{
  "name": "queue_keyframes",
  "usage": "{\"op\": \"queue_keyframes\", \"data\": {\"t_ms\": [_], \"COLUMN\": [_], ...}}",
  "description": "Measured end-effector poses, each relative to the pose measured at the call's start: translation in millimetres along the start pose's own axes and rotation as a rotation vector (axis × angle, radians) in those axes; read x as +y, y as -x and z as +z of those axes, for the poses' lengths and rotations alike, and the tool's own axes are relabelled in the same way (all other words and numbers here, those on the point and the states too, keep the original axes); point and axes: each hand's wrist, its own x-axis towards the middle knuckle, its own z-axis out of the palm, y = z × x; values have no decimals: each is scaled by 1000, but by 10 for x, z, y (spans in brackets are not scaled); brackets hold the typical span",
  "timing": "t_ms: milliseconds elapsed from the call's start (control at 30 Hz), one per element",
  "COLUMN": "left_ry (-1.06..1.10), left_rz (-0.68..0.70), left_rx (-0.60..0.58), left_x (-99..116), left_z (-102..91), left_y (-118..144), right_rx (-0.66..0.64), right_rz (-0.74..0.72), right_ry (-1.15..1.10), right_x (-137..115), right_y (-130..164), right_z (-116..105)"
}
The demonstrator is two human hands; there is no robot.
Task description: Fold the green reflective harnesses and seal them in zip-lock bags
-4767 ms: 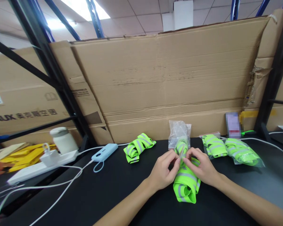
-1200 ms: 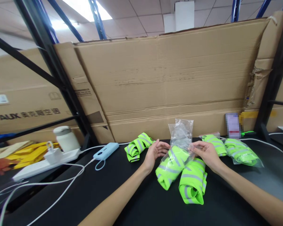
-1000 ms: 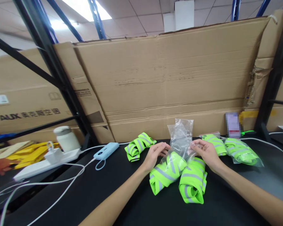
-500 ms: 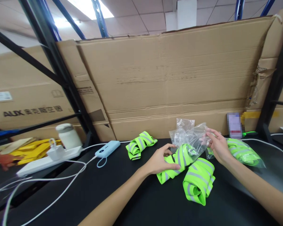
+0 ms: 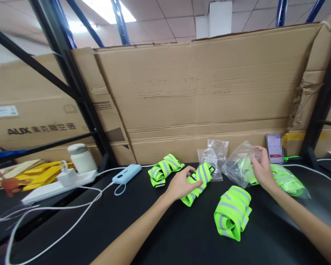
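Observation:
My left hand (image 5: 182,184) grips a bundled neon-green reflective strap (image 5: 200,180) with grey stripes, thumb on the near side and fingers behind it. A clear plastic bag (image 5: 236,167) is pinched at its upper edge in my right hand (image 5: 261,167), apart from that strap. Right of my left hand, a rolled reflective strap (image 5: 232,212) rests on the black table (image 5: 182,235). Another folded reflective strap (image 5: 165,170) lies to its left. Behind and beside my right hand is a bagged green strap (image 5: 288,180). More clear bags (image 5: 216,156) lie against the cardboard.
A cardboard wall (image 5: 195,88) closes off the back. At the left are a light-blue power bank (image 5: 127,173), a white power strip (image 5: 57,187), white cables (image 5: 71,228), a white bottle (image 5: 82,158) and yellow packets (image 5: 44,176). A phone (image 5: 274,149) leans at the back right.
The strap in my left hand has come away from the plastic bag and moved slightly left and up. My right hand has moved right with the bag.

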Motion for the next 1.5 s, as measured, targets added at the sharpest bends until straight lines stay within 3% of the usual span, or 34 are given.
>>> {"op": "queue_keyframes", "data": {"t_ms": [133,233,333,433,533,633,767,1000,1233,1500], "left_ry": [-58,-47,-105,-190,-272,-324,-307,-289,-369,-505], "left_rz": [-9,51,124,205,275,335,303,171,148,112], "left_rx": [28,25,-46,-105,-131,-178,-180,-220,-149,-6], "left_x": [16,69,128,153,153,155,156,129,217,287], "left_z": [-1,-8,-28,-39,-26,-12,-27,-40,-10,-35], "left_y": [27,59,86,103,112,114,110,106,137,167], "right_rx": [-128,-237,-239,-209,-267,-407,-559,-630,-760,-639], "right_rz": [-171,-377,-546,-613,-674,-683,-671,-570,-547,-688], "right_ry": [308,543,759,870,877,814,708,815,902,1011], "right_x": [-5,27,16,-75,-182,-217,-146,-92,-52,213], "right_y": [87,145,162,178,228,287,294,211,227,238], "right_z": [-10,23,43,57,98,156,181,98,111,92]}}
